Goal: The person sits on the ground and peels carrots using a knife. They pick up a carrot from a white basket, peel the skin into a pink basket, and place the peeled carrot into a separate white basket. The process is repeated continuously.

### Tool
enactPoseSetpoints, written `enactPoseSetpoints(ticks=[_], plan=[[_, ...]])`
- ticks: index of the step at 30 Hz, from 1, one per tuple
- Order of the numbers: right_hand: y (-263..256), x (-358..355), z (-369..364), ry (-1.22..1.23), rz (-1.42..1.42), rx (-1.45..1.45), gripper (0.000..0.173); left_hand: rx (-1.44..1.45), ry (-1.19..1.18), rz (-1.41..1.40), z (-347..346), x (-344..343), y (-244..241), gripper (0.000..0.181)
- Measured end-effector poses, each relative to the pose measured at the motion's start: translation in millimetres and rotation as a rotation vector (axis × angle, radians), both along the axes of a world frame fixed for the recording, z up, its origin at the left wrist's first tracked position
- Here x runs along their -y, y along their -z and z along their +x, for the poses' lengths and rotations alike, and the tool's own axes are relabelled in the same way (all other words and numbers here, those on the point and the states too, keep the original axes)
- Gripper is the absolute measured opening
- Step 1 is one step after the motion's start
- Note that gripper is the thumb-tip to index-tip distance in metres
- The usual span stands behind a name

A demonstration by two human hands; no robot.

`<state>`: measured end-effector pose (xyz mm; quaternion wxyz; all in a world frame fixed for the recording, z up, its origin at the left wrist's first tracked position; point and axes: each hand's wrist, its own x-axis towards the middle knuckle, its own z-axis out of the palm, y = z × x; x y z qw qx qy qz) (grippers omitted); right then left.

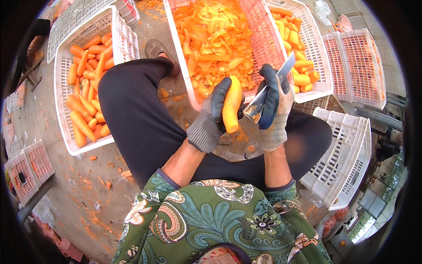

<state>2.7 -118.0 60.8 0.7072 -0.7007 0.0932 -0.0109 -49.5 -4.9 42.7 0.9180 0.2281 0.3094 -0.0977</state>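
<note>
My left hand (216,112), in a grey knitted glove with dark coated fingers, grips a peeled yellow-orange carrot (232,102) that stands nearly upright. My right hand (275,102), in a similar light glove, is closed on a metal-bladed tool (286,66); one flat blade points up and right, and a wider metal part with orange bits on it points down towards the carrot. Whether these are one tool or two I cannot tell. A small gap lies between carrot and metal. Beyond both hands is a plastic crate (179,52) heaped with carrot peelings (221,43).
At the left, a white crate (62,125) holds unpeeled-looking carrots (82,122). Peeled carrots (293,39) fill another crate (326,72) at the upper right. An overturned white crate (343,158) lies by the right knee. Peel scraps litter the concrete floor (72,188).
</note>
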Motion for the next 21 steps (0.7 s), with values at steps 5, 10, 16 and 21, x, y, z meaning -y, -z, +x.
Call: enactPoseSetpoints(ticks=[5,10,16,21], plan=[[19,-20,10,-0.127,-0.315,0.057,0.016,-0.057,-0.034,-0.207,9,0,30,0.030],[52,-12,114,0.080,-0.352,0.153,0.018,-0.037,0.179,-0.244,26,-8,35,0.030],[2,-24,84,-0.087,-0.069,-0.083,0.019,-0.093,0.071,-0.269,32,-18,44,0.031],[34,-29,46,-0.278,-0.371,-0.022,0.015,-0.160,-0.111,-0.441,33,0,52,0.035]])
